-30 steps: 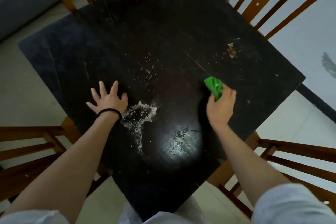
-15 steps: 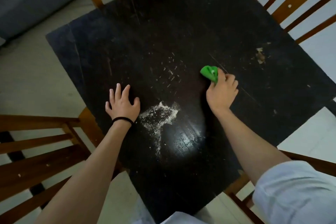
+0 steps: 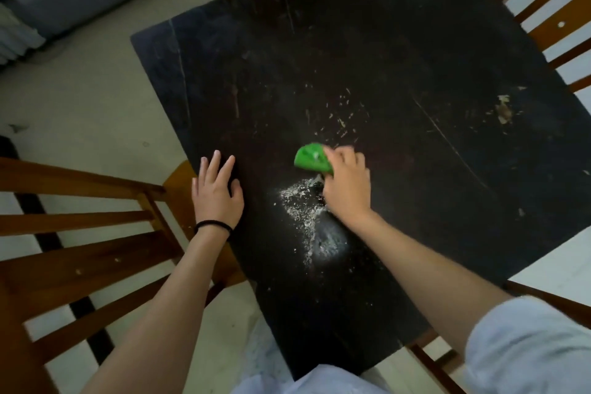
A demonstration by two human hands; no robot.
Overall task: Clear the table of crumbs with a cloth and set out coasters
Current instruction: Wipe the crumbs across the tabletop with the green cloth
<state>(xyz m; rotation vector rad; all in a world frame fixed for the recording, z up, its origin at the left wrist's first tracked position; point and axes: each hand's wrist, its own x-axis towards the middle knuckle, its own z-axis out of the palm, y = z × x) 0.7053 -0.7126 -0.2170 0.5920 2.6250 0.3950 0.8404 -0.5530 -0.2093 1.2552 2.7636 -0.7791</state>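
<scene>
**Where things sit on the table**

Your left hand [image 3: 217, 195] lies flat on the table [image 3: 399, 51] at its left edge. Just right of it is the crumb pile [image 3: 307, 211]. Your right hand [image 3: 347, 184] is on the pile's right side, holding the cloth [image 3: 311, 159] on the tabletop just behind the pile. Scattered crumbs [image 3: 340, 115] lie behind the cloth. Chairs [image 3: 80, 253] stand around the table.

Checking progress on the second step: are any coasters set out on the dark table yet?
No: the dark table shows only scattered crumbs, the green cloth in the right hand, and the flat left hand.
</scene>
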